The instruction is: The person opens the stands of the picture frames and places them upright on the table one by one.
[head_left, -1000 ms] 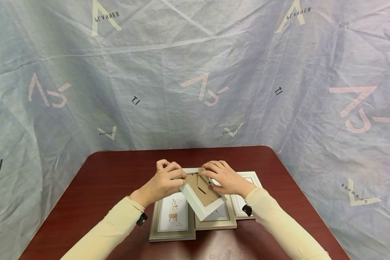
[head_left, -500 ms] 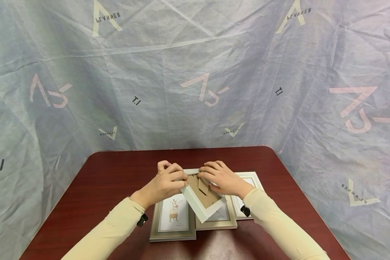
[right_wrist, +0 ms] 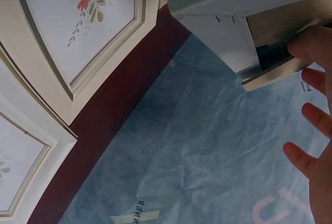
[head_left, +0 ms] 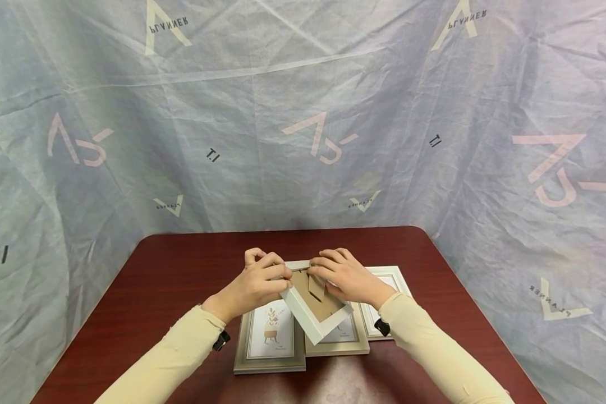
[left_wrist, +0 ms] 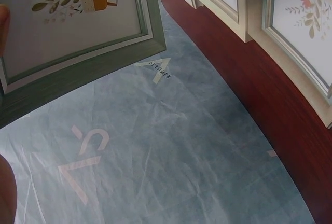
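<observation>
A picture frame (head_left: 305, 318) is held tilted above the table with its brown back facing up. At its left edge, my left hand (head_left: 261, 279) grips the rim between thumb and fingers. My right hand (head_left: 352, 279) holds the fold-out stand (head_left: 316, 286) on the back. In the right wrist view this stand (right_wrist: 277, 74) is lifted away from the backing, with the thumb (right_wrist: 311, 47) in the gap. The frame's front, seen in the left wrist view, has a grey-green border (left_wrist: 98, 71) around a printed plant picture (left_wrist: 78, 11).
Beneath the held frame, a champagne-coloured frame (head_left: 270, 367), a cream frame (head_left: 338, 350) and a white frame (head_left: 395, 275) lie face up side by side on the dark red table (head_left: 192, 264). A grey printed cloth (head_left: 262, 185) hangs behind.
The right hand's fingers have shifted slightly left on the stand between the first frame and now. The left hand keeps its grip, and the picture frame stays nearly in place.
</observation>
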`<state>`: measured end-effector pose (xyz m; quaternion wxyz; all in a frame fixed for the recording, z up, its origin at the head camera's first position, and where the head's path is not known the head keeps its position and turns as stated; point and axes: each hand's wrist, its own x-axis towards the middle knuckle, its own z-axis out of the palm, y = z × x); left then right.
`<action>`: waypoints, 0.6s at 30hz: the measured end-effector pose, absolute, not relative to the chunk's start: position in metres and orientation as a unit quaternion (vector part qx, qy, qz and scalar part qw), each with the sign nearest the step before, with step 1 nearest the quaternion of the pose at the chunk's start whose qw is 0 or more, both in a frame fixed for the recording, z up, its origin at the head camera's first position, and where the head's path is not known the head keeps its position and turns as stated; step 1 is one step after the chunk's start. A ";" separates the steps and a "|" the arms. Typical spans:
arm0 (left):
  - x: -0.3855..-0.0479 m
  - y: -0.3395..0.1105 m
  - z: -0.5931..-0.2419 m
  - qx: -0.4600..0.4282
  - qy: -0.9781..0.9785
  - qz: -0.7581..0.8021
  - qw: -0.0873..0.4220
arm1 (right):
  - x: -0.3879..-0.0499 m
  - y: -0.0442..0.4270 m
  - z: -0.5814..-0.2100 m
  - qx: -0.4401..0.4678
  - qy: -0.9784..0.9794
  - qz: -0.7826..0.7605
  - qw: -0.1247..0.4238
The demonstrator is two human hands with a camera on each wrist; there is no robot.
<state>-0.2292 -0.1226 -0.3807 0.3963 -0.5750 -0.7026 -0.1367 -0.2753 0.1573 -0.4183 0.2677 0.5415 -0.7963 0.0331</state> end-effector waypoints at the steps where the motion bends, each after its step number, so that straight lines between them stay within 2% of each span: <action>1: -0.229 -0.123 -0.381 -0.575 -0.703 -0.138 0.396 | -0.275 0.157 -0.418 0.540 -0.797 0.031 0.269; 18: -0.229 -0.124 -0.382 -0.569 -0.706 -0.136 0.398 | -0.272 0.161 -0.413 0.508 -0.792 -0.010 0.338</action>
